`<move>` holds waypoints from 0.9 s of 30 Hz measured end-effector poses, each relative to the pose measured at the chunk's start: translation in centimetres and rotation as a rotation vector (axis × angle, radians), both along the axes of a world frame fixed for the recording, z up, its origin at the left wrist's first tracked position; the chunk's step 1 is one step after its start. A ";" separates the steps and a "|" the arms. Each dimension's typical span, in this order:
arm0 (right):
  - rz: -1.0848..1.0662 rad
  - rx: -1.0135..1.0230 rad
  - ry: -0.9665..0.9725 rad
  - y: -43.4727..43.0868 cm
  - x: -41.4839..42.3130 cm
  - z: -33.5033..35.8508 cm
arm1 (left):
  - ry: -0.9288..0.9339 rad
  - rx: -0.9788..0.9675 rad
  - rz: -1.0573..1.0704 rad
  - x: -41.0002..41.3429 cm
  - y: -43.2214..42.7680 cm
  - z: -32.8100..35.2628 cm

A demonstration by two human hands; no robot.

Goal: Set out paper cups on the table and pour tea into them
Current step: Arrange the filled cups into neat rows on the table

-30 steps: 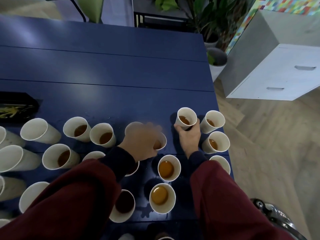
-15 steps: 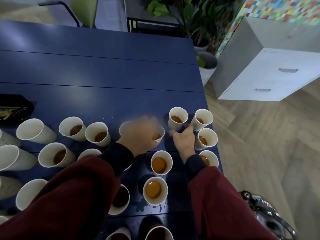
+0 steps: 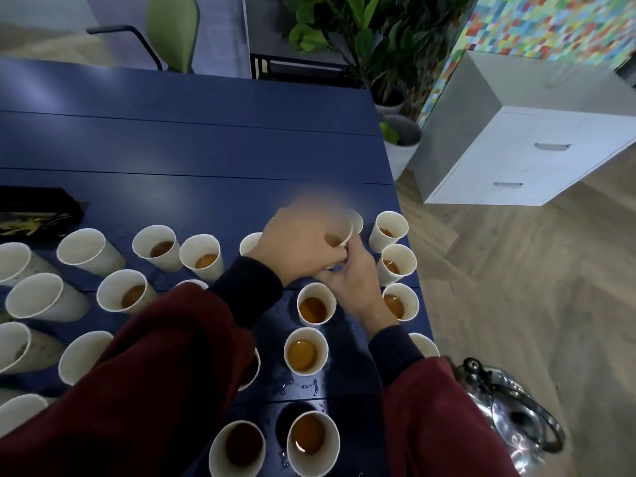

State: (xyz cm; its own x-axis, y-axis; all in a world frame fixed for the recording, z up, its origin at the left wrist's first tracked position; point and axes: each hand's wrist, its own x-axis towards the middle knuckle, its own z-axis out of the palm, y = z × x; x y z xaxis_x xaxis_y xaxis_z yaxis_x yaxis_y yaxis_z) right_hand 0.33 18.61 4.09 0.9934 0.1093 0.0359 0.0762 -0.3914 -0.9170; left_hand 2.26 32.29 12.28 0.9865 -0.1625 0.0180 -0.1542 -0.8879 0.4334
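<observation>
Several white paper cups stand on the blue table (image 3: 192, 146), many holding brown tea, such as one cup (image 3: 312, 308) near my wrists and another (image 3: 305, 352) below it. My left hand (image 3: 299, 246) grips a paper cup (image 3: 344, 232) from above, blurred by motion. My right hand (image 3: 354, 284) reaches up from below, its fingers curled at the base of that same cup. Three tea-filled cups (image 3: 395, 263) line the table's right edge beside my right hand. Empty cups (image 3: 86, 249) stand at the left.
A steel kettle (image 3: 509, 421) sits low at the right, off the table's edge. A black tray (image 3: 34, 215) lies at the left of the table. Tea drops (image 3: 303, 385) wet the near tabletop. A green chair (image 3: 172, 29), potted plants (image 3: 399, 139) and a white drawer cabinet (image 3: 537, 156) stand beyond.
My right hand let go of the cup near the right edge and drew back. My left hand moved right, and both hands now meet on one cup.
</observation>
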 end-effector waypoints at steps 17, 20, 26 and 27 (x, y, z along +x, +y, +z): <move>-0.321 -0.022 0.069 -2.0 -0.3 -5.7 | 0.303 0.046 0.078 -7.5 -1.4 -10.7; -0.288 -0.050 0.078 -2.2 -0.1 -6.6 | 0.226 0.036 0.091 -7.2 -1.8 -11.1; -0.289 -0.122 0.115 -2.2 0.3 -7.9 | 0.121 -0.026 0.154 -6.6 -1.1 -10.8; -0.298 -0.127 0.120 -2.1 0.3 -8.0 | 0.122 -0.032 0.167 -6.5 -0.8 -10.7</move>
State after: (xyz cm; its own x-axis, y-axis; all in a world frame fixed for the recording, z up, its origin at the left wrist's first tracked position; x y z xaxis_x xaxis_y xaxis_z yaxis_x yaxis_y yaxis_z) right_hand 0.65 16.48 -3.93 0.9786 -0.1900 -0.0785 -0.1641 -0.4922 -0.8549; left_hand -4.21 31.47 1.59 0.9949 0.0023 -0.1006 0.0493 -0.8823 0.4681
